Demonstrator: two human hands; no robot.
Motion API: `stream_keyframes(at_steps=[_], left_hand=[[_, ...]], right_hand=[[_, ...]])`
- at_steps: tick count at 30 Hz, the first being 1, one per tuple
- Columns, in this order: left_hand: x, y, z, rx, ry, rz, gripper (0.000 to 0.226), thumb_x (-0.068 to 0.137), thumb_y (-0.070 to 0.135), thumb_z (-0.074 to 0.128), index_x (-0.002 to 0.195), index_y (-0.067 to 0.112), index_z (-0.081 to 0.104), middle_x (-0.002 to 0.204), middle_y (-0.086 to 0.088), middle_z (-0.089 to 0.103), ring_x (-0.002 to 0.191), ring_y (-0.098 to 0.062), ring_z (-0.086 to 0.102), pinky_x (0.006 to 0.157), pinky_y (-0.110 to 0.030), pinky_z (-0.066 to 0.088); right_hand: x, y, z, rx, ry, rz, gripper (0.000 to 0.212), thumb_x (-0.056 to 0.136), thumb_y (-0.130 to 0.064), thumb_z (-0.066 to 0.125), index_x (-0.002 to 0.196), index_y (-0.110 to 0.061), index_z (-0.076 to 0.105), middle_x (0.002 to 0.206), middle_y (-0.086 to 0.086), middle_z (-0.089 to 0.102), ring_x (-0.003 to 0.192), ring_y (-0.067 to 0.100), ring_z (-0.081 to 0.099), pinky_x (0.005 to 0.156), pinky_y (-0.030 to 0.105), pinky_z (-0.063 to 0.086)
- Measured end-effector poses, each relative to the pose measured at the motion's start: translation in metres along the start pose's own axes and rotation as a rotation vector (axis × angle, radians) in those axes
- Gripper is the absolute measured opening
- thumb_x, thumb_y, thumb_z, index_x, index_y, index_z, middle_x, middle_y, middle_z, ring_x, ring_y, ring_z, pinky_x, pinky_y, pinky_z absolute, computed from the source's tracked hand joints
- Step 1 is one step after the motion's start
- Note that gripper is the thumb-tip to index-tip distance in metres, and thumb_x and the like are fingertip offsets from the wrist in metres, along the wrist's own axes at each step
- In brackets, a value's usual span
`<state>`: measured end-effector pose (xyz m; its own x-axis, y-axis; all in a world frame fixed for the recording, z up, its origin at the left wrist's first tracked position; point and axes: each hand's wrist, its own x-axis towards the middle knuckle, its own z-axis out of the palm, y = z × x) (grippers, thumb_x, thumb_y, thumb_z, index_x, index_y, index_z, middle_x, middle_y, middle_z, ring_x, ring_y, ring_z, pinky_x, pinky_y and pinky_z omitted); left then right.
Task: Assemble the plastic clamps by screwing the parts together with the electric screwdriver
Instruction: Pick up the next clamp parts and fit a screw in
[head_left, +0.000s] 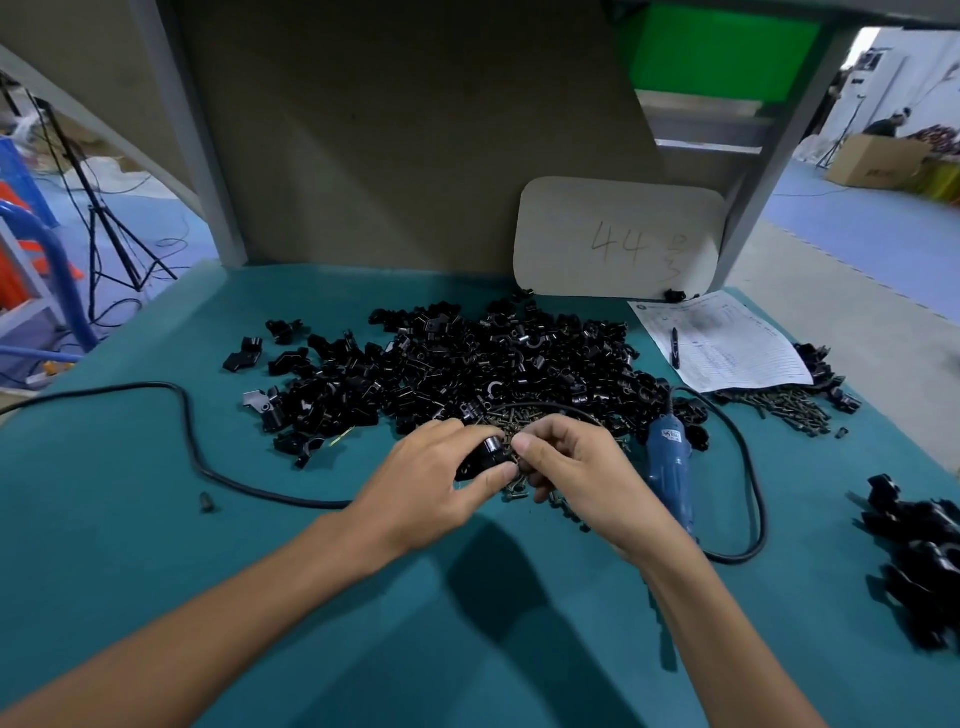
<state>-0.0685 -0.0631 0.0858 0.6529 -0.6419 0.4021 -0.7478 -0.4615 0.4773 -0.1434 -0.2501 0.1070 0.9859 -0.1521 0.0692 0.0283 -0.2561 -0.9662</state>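
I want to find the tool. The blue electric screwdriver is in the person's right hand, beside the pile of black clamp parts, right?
Not quite. The blue electric screwdriver is not in the right hand. It lies on the teal table just to the right of that hand, beside the pile of black clamp parts. The head view shows it.

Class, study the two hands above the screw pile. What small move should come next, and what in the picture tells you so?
Probably seat one screw in the clamp part that the left hand grips. The right hand is curled at the loose screws right beside it, while the electric screwdriver lies unheld on the table.
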Motion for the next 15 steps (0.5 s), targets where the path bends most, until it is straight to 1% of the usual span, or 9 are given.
stream_keyframes(at_steps=[2, 3, 5, 7, 9, 11, 13, 15], left_hand=[[-0.001, -0.002, 0.01, 0.055, -0.021, -0.006, 0.057, 0.093, 0.067, 0.037, 0.129, 0.029, 0.06, 0.101, 0.015, 0.06, 0.094, -0.007, 0.05, 0.084, -0.021, 0.042], [-0.002, -0.004, 0.015, 0.085, -0.033, -0.002, 0.057, 0.094, 0.065, 0.037, 0.129, 0.027, 0.06, 0.102, 0.012, 0.062, 0.094, -0.01, 0.051, 0.082, -0.026, 0.045], [-0.003, -0.01, 0.026, 0.139, -0.057, 0.028, 0.053, 0.097, 0.058, 0.04, 0.127, 0.021, 0.061, 0.103, 0.006, 0.064, 0.091, -0.016, 0.054, 0.078, -0.032, 0.048], [-0.003, -0.017, 0.034, 0.161, -0.094, 0.042, 0.049, 0.098, 0.055, 0.039, 0.122, 0.018, 0.062, 0.103, 0.003, 0.065, 0.089, -0.018, 0.055, 0.077, -0.032, 0.048], [0.0, -0.022, 0.039, 0.174, -0.119, 0.059, 0.049, 0.098, 0.054, 0.036, 0.117, 0.017, 0.062, 0.102, 0.002, 0.065, 0.088, -0.018, 0.055, 0.077, -0.032, 0.048], [0.003, -0.025, 0.043, 0.203, -0.13, 0.102, 0.045, 0.099, 0.052, 0.038, 0.112, 0.016, 0.062, 0.098, 0.002, 0.065, 0.084, -0.017, 0.054, 0.075, -0.03, 0.046], [0.005, -0.029, 0.047, 0.242, -0.102, 0.162, 0.041, 0.099, 0.049, 0.042, 0.106, 0.014, 0.063, 0.092, 0.001, 0.064, 0.079, -0.018, 0.053, 0.072, -0.03, 0.045], [0.008, -0.035, 0.05, 0.283, -0.089, 0.198, 0.04, 0.1, 0.049, 0.044, 0.104, 0.014, 0.063, 0.089, 0.001, 0.063, 0.077, -0.018, 0.052, 0.072, -0.032, 0.045]], right_hand=[[0.004, 0.009, 0.005, -0.178, 0.02, 0.034, 0.025, 0.104, -0.033, 0.058, 0.084, -0.018, 0.063, 0.069, -0.006, 0.062, 0.065, 0.011, 0.055, 0.06, 0.032, 0.049], [0.006, 0.015, 0.008, -0.282, 0.031, 0.046, 0.03, 0.105, -0.038, 0.054, 0.082, -0.02, 0.06, 0.068, -0.007, 0.059, 0.063, 0.01, 0.052, 0.061, 0.033, 0.046], [0.006, 0.028, 0.014, -0.432, 0.045, 0.045, 0.034, 0.105, -0.044, 0.048, 0.08, -0.022, 0.055, 0.066, -0.008, 0.057, 0.059, 0.005, 0.049, 0.059, 0.029, 0.041], [0.004, 0.038, 0.016, -0.446, 0.028, 0.046, 0.032, 0.105, -0.046, 0.046, 0.083, -0.025, 0.055, 0.071, -0.008, 0.061, 0.06, 0.0, 0.051, 0.057, 0.023, 0.04], [0.002, 0.044, 0.013, -0.435, -0.012, 0.071, 0.027, 0.104, -0.047, 0.047, 0.086, -0.029, 0.057, 0.073, -0.015, 0.064, 0.061, -0.003, 0.051, 0.055, 0.018, 0.037], [0.002, 0.046, 0.012, -0.455, -0.029, 0.087, 0.029, 0.105, -0.046, 0.046, 0.083, -0.031, 0.056, 0.068, -0.024, 0.06, 0.061, -0.004, 0.051, 0.054, 0.02, 0.036], [0.003, 0.045, 0.012, -0.485, -0.03, 0.099, 0.033, 0.105, -0.048, 0.044, 0.077, -0.033, 0.053, 0.065, -0.022, 0.058, 0.061, -0.001, 0.051, 0.056, 0.024, 0.038], [0.005, 0.042, 0.007, -0.556, -0.032, 0.109, 0.035, 0.104, -0.054, 0.042, 0.075, -0.036, 0.051, 0.067, -0.016, 0.059, 0.063, 0.001, 0.052, 0.059, 0.027, 0.04]])
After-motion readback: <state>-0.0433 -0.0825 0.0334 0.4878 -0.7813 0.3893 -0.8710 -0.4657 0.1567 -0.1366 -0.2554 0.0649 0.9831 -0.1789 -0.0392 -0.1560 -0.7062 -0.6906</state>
